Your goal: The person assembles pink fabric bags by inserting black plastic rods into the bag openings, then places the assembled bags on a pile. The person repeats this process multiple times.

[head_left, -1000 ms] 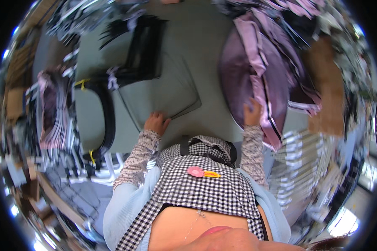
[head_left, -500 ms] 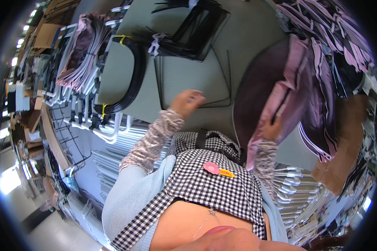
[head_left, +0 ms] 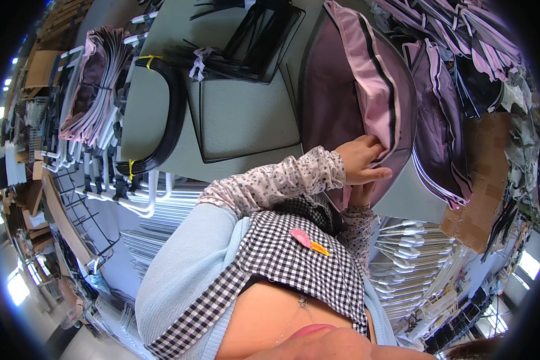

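Observation:
A mauve fabric piece [head_left: 333, 90] with a pink folded strip and a dark band along it lies on the table in front of me, to the right of centre. My left hand [head_left: 360, 161] reaches across to it, the fingers curled over the pink strip and the thumb held out toward the right. Just below, my right hand [head_left: 361, 194] grips the near end of the same fabric; my left hand and the cloth partly hide its fingers. Left of the fabric, thin black wire frames [head_left: 246, 157] lie flat on the table.
The grey-green table [head_left: 153, 114] carries a curved black bundle [head_left: 177, 114] with yellow ties, and black strips [head_left: 222, 63] tied in white. More pink-mauve fabric [head_left: 435, 114] lies to the right, beside brown cardboard [head_left: 480, 174]. White tube racks [head_left: 414, 258] stand below the table edge.
My left hand has moved right from above the wire frames onto the fabric. The fabric has swung more upright and shifted left, with its pink strip folded over.

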A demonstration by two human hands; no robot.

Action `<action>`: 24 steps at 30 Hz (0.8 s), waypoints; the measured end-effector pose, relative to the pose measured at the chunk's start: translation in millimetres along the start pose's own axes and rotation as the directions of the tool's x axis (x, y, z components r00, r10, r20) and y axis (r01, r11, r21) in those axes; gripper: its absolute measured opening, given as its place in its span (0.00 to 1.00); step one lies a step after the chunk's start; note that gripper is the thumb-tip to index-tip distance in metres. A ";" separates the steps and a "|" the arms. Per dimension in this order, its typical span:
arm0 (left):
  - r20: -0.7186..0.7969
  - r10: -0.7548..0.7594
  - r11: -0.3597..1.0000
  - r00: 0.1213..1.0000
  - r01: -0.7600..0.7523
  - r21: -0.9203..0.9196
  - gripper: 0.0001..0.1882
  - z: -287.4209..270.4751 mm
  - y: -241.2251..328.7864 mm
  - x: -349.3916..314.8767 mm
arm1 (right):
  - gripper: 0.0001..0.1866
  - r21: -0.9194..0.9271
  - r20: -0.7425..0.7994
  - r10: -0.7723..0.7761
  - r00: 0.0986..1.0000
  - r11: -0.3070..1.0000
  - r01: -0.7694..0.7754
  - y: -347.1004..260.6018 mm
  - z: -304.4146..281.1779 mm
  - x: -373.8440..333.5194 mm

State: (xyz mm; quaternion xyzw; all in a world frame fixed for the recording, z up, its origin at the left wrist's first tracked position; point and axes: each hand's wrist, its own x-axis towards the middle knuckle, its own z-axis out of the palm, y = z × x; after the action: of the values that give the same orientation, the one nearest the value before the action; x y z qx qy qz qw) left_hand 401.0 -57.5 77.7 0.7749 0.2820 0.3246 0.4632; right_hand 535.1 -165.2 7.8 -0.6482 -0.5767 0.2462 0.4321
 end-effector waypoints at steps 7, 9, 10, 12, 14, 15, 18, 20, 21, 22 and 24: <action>-0.024 0.310 0.940 0.950 -0.303 0.157 0.24 -3.9 -49.5 1.4 | 0.27 -0.309 -0.015 -0.066 0.998 0.949 0.058 -61.2 -8.2 11.1; -0.303 -0.032 0.996 0.952 0.004 -0.091 0.14 -6.0 -80.9 -0.2 | 0.15 -0.306 -0.068 0.096 0.993 0.945 -0.113 -35.5 -24.0 18.1; -0.622 -0.203 0.956 0.757 0.291 0.042 0.19 -7.6 -82.7 -10.5 | 0.12 0.013 -0.170 0.401 0.900 0.914 -0.405 -27.5 -39.0 20.3; -0.710 -0.469 0.731 0.526 0.682 0.022 0.39 -1.4 -156.2 -32.8 | 0.07 0.347 -0.269 0.329 0.905 0.910 -0.227 -52.1 -63.0 44.0; -0.559 -0.722 0.540 0.407 0.837 -0.088 0.46 -7.7 -157.2 -33.1 | 0.08 0.440 -0.400 0.313 0.861 0.890 -0.119 -52.3 -86.3 52.9; -0.531 -0.729 0.521 0.431 0.853 -0.022 0.47 -7.3 -152.0 -31.7 | 0.09 0.575 -0.367 0.348 0.862 0.814 -0.084 -40.2 -100.0 49.5; -0.477 -0.636 0.536 0.607 0.792 0.293 0.44 -10.4 -132.6 -23.8 | 0.15 0.902 0.011 0.127 0.992 0.428 -0.065 -25.5 -133.6 41.9; -0.419 -0.373 0.612 0.828 0.559 0.560 0.43 0.1 -129.7 -25.7 | 0.16 0.829 -0.152 0.400 0.904 0.549 -0.103 -25.1 -131.3 26.6; -0.244 -0.467 0.691 0.850 0.522 0.500 0.41 7.4 -114.5 -16.6 | 0.16 0.800 -0.184 0.409 0.894 0.591 -0.106 -28.8 -129.4 21.6; -0.175 -0.482 0.756 0.859 0.508 0.413 0.42 24.3 -102.3 -9.7 | 0.16 0.764 -0.232 0.393 0.890 0.639 -0.083 -32.9 -127.1 18.9; -0.146 -0.512 0.806 0.846 0.533 0.257 0.47 68.7 -81.0 0.7 | 0.16 0.670 -0.344 0.357 0.869 0.741 -0.039 -38.7 -124.0 10.3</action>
State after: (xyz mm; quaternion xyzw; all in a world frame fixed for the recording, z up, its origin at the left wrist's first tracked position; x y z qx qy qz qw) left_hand 442.8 -60.4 -19.9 0.7144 0.5444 0.1668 0.4067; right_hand 618.0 -191.1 105.0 -0.5581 -0.2660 0.3172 0.7191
